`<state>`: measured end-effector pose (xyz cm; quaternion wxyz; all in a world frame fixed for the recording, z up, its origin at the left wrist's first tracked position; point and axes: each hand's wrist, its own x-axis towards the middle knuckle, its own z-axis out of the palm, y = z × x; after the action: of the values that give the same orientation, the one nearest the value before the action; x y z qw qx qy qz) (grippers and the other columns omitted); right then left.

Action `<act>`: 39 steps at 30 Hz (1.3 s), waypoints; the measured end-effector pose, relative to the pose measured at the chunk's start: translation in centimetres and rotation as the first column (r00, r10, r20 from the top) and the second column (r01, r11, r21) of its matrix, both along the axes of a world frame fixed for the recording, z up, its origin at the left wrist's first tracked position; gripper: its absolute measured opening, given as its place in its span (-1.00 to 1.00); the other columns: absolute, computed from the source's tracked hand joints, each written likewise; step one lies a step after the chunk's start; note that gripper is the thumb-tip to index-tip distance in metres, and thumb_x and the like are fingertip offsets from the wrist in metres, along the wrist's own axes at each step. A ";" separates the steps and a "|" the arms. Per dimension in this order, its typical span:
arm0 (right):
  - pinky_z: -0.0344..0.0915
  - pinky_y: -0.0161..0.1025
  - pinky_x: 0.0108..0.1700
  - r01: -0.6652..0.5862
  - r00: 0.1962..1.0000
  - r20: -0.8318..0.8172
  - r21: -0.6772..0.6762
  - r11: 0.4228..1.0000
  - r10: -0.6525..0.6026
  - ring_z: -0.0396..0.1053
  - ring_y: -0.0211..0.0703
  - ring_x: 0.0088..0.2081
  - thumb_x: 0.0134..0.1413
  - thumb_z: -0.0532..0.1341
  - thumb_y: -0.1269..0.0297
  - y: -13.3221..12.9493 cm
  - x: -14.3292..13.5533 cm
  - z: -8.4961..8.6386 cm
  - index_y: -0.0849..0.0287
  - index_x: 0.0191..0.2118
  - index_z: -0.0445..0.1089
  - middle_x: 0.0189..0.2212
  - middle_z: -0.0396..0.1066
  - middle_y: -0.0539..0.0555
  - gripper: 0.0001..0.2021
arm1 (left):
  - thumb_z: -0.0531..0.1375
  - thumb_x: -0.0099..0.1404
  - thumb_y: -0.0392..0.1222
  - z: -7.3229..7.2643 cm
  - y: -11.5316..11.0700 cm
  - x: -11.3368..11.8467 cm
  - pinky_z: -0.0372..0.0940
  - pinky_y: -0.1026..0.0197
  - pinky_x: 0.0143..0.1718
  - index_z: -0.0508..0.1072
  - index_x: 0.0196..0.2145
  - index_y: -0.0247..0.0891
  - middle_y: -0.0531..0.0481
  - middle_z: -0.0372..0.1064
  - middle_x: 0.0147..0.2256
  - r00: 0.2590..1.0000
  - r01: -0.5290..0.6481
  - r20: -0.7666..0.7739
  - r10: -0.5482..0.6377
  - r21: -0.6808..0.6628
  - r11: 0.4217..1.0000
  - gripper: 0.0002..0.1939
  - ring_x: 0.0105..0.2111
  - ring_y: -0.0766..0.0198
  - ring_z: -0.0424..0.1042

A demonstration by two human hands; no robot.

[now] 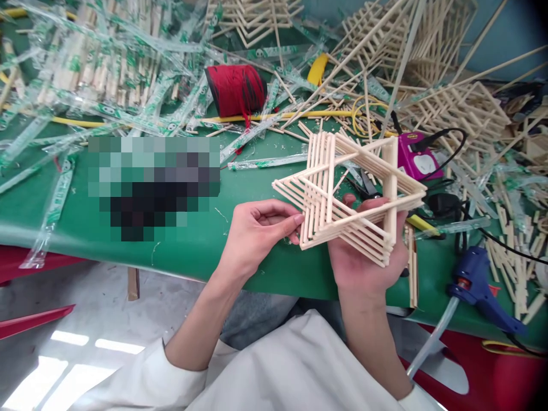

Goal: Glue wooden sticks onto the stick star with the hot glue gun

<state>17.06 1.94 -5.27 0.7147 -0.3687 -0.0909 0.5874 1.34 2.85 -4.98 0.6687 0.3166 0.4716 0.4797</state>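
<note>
A green-covered worktable (180, 251) fills the view, its far side and left corner buried under clear plastic chopstick wrappers (107, 68), with a spool of red thread (235, 88) toward the far edge and more finished stick lattices (449, 85) heaped at the far right corner. Over the near edge, the star-shaped stick frame (351, 191) sits in the person's hands: the right hand (368, 257) cradles it from below with the palm open and fingers curled up behind the stacked layers, while the left hand (257, 234) pinches one lower point between thumb and fingertips. The frame looks very light and stiff but brittle, bare wood rods probably joined only at glued crossings, so it is best taken at the thick overlapped corners rather than mid-span. A blue glue gun (483, 291) lies by the near right edge, a purple device (415, 157) just behind the frame.
</note>
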 end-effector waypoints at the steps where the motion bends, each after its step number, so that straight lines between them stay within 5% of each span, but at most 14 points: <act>1: 0.39 -0.04 0.18 -0.001 1.000 -0.003 0.007 1.000 0.001 0.54 -0.16 -0.13 0.27 0.23 0.04 0.0 0.0 0.0 0.01 -0.31 0.57 -0.39 0.59 -0.08 -0.76 | 0.52 0.02 -0.14 0.1 0.0 0.0 0.41 0.35 -0.48 0.59 -0.46 -0.36 0.01 0.51 -0.55 1.000 0.002 -0.004 -0.002 -0.001 1.000 -0.73 -0.58 0.37 0.45; 7: 0.43 -0.10 0.12 -0.004 1.000 0.021 0.026 1.000 0.003 0.55 -0.18 -0.14 0.33 0.16 0.05 0.0 -0.2 -0.3 0.04 -0.31 0.59 -0.41 0.59 -0.06 -0.68 | 0.52 0.02 -0.24 0.3 -0.1 0.1 0.25 0.43 -0.60 0.53 -0.48 -0.37 0.08 0.40 -0.62 0.999 0.053 0.000 -0.053 -0.020 0.998 -0.75 -0.64 0.45 0.34; 14: 0.27 -0.01 0.32 -0.002 1.000 0.005 -0.003 1.000 0.002 0.54 -0.19 -0.12 0.28 0.21 0.06 -0.1 -0.5 -0.2 0.01 -0.31 0.55 -0.42 0.57 -0.11 -0.76 | 0.51 -0.03 -0.29 0.1 -0.2 0.3 0.25 0.45 -0.57 0.51 -0.52 -0.37 0.10 0.38 -0.59 1.000 0.016 0.007 -0.015 -0.021 1.000 -0.76 -0.61 0.49 0.30; 22: 0.45 -0.10 0.14 0.028 0.999 -0.030 -0.028 0.999 -0.029 0.56 -0.20 -0.13 0.33 0.13 0.03 -0.3 -0.5 -0.5 0.01 -0.29 0.53 -0.41 0.58 -0.11 -0.71 | 0.54 -0.05 -0.23 0.4 -0.1 0.3 0.15 0.45 -0.68 0.46 -0.52 -0.35 0.14 0.30 -0.66 0.999 0.048 0.009 -0.048 -0.023 0.999 -0.68 -0.71 0.51 0.23; 30: 0.34 0.00 0.26 0.019 1.000 -0.007 -0.003 1.000 -0.019 0.53 -0.15 -0.05 0.20 0.27 0.07 -0.6 -0.3 -1.1 0.04 -0.20 0.56 -0.30 0.60 -0.11 -0.79 | 0.48 0.10 -0.16 -0.4 -0.6 1.1 0.25 0.40 -0.72 0.46 -0.48 -0.35 0.04 0.41 -0.66 0.970 0.111 0.219 -0.104 -0.022 0.994 -0.71 -0.71 0.36 0.38; 36: 0.27 0.05 0.31 0.037 0.999 0.004 -0.046 0.998 -0.036 0.50 -0.11 -0.01 0.14 0.31 0.05 -0.7 -0.4 -0.6 -0.02 -0.22 0.56 -0.30 0.58 -0.11 -0.82 | 0.51 0.06 -0.09 -0.7 -0.2 0.8 0.06 0.47 -0.80 0.40 -0.53 -0.34 0.08 0.32 -0.69 0.939 0.184 0.299 -0.172 -0.013 0.983 -0.61 -0.78 0.49 0.21; 39: 0.26 0.04 0.32 0.023 1.000 -0.015 -0.056 0.998 -0.024 0.50 -0.14 -0.04 0.07 0.35 0.06 -0.6 -0.3 -0.2 -0.01 -0.23 0.55 -0.30 0.57 -0.14 -0.82 | 0.51 0.06 -0.07 -0.8 -0.1 0.7 0.19 0.43 -0.77 0.40 -0.53 -0.34 0.08 0.33 -0.65 0.915 0.215 0.349 -0.205 0.011 0.977 -0.60 -0.74 0.42 0.31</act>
<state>16.78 1.33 -5.48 0.7115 -0.3849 -0.0644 0.5844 2.07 2.71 -5.80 0.7933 0.2665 0.3158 0.4472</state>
